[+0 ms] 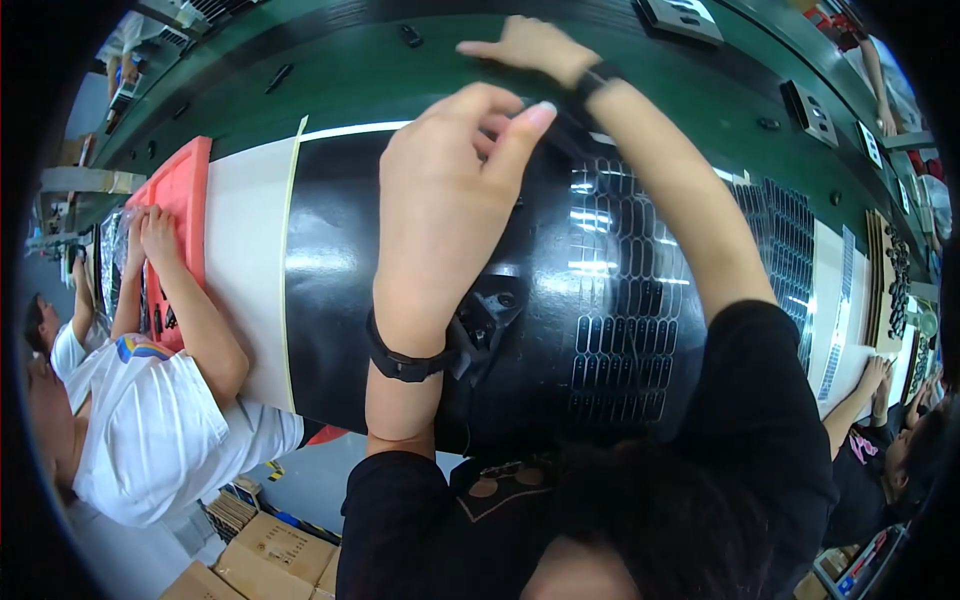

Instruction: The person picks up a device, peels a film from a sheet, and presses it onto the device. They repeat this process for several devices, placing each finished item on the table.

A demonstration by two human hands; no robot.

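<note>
My left hand (445, 165) is raised over the black mat (335, 260), back of the hand up, fingers curled in toward the thumb. Whatever it may hold is hidden. A black strap (405, 366) circles that wrist. Beside it on the mat sits a dark angular fixture (492, 318), partly covered by my forearm. My right hand (535, 48) reaches far out over the green conveyor belt (350, 60), slightly blurred, with a digit stretched to the left and nothing visible in it. To the right on the mat lie sheets of oblong black stickers (622, 365).
Small dark parts (411, 37) are scattered along the belt. Light-coloured flat devices (680, 18) lie at its far right. A red tray (190, 200) stands at left, where a co-worker's hands (152, 235) are busy. Another person works at far right. Cardboard boxes (275, 550) sit below left.
</note>
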